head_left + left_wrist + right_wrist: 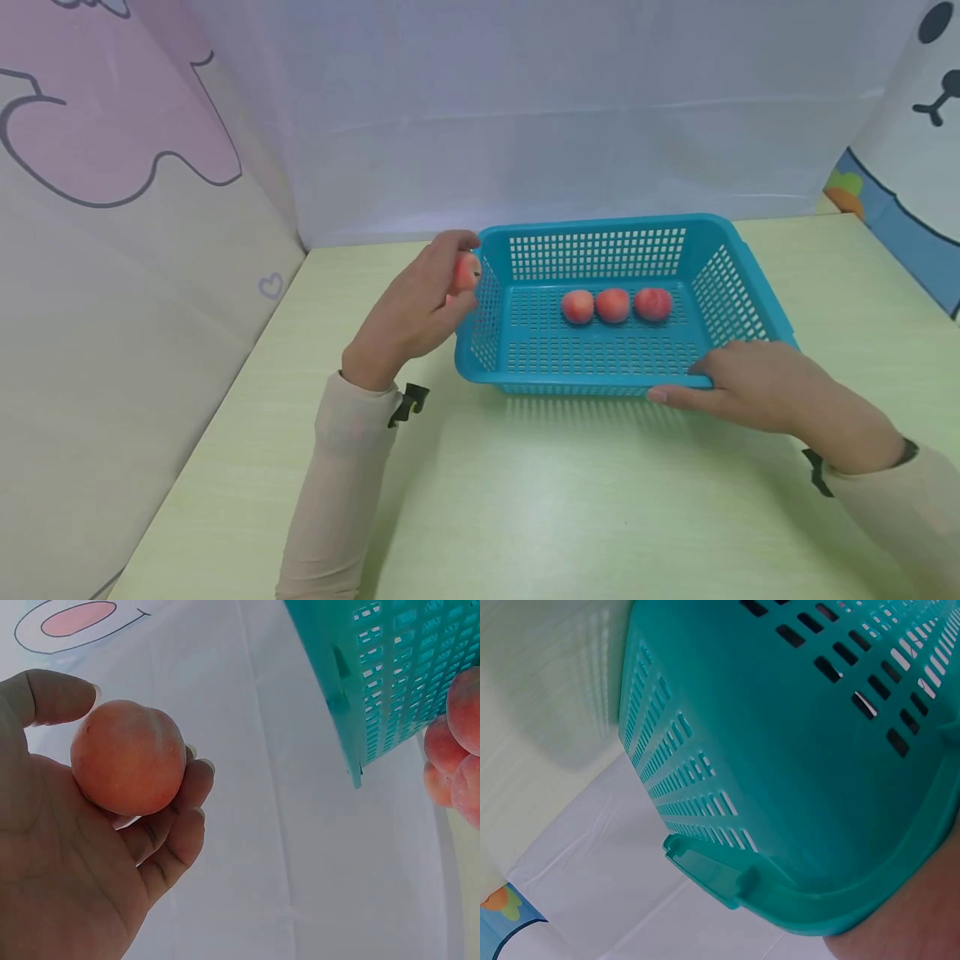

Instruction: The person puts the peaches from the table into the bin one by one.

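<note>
A peach (129,757) lies in my left hand (411,304), its fingers and thumb curled round it, just off the left end of a blue plastic basket (577,381). Inside the basket, three peaches (612,306) sit in a row on the slatted floor. Several peaches (442,746) appear in front of the basket wall in the left wrist view; from the head view my left hand mostly hides that spot. My right hand (765,387) grips the basket's near rim by the right corner, thumb outside and fingers over the edge. Its fingers are hidden in the right wrist view.
The basket stands toward the back of a pale green table (570,500). A white cloth backdrop (525,125) rises behind the table. Printed panels with cartoon figures flank it, the left panel (187,275) running along the table's left edge.
</note>
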`<action>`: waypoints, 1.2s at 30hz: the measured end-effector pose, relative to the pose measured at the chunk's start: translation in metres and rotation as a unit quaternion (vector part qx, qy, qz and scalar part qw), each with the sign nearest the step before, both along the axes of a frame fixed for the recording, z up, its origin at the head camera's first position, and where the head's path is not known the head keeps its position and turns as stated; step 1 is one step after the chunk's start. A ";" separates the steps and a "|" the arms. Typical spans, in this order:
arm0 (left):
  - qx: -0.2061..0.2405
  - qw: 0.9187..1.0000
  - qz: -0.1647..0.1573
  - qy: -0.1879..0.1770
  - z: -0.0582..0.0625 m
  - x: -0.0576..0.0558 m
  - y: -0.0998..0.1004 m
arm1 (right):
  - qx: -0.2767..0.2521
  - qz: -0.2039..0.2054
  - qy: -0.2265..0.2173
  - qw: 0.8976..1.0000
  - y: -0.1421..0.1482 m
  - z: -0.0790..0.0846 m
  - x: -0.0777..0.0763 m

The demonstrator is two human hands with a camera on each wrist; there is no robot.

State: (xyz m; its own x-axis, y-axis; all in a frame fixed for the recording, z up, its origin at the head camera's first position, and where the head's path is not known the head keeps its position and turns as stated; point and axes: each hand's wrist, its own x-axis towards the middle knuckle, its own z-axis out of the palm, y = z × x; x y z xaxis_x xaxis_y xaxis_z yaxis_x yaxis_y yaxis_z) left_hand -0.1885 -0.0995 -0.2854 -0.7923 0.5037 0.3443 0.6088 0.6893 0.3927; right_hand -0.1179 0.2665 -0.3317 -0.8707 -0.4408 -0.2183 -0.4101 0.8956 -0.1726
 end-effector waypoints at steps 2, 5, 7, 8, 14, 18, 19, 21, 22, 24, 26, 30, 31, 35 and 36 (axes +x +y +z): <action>-0.006 1.000 0.004 -0.008 0.000 0.000 0.000 | 0.001 0.000 0.002 1.000 0.000 0.000 0.000; -0.015 1.000 0.005 -0.015 0.001 -0.001 0.001 | 0.001 -0.001 0.001 1.000 0.000 -0.001 0.000; -0.018 1.000 0.003 -0.017 0.000 -0.002 0.002 | 0.001 -0.001 0.000 1.000 0.000 0.000 0.000; -0.018 1.000 0.001 -0.015 0.000 -0.002 0.002 | 0.001 -0.001 -0.001 1.000 0.000 0.000 0.000; -0.020 1.000 -0.003 0.004 -0.002 -0.004 0.004 | 0.001 -0.002 -0.002 1.000 0.001 0.000 0.000; -0.019 0.999 -0.017 0.024 -0.004 -0.004 0.004 | 0.004 0.000 0.000 1.000 0.001 0.000 0.000; -0.021 0.999 -0.020 0.030 -0.005 -0.004 0.004 | 0.004 0.000 0.000 1.000 0.001 0.000 0.000; -0.026 0.998 -0.027 0.041 -0.006 -0.004 0.004 | 0.002 0.003 0.001 1.000 0.001 0.000 0.000; -0.028 0.998 -0.030 0.046 -0.006 -0.004 0.004 | 0.001 0.003 0.000 1.000 0.001 0.000 0.000; -0.032 0.997 -0.034 0.056 -0.006 -0.004 0.005 | 0.002 -0.001 0.001 1.000 0.001 0.000 0.000; -0.033 0.997 -0.038 0.061 -0.006 -0.004 0.005 | 0.001 -0.002 0.002 1.000 0.001 0.000 0.001; -0.032 0.997 -0.040 0.058 -0.006 -0.003 0.005 | 0.001 0.000 0.001 1.000 0.001 0.000 0.000; -0.032 0.997 -0.039 0.057 -0.006 -0.002 0.005 | 0.001 0.000 0.001 1.000 0.001 0.000 0.000; -0.036 0.997 -0.029 0.057 -0.006 0.000 0.005 | 0.002 0.003 0.001 1.000 0.000 0.001 0.000; -0.038 0.997 -0.026 0.058 -0.006 0.001 0.005 | 0.002 0.004 0.001 1.000 0.000 0.001 0.000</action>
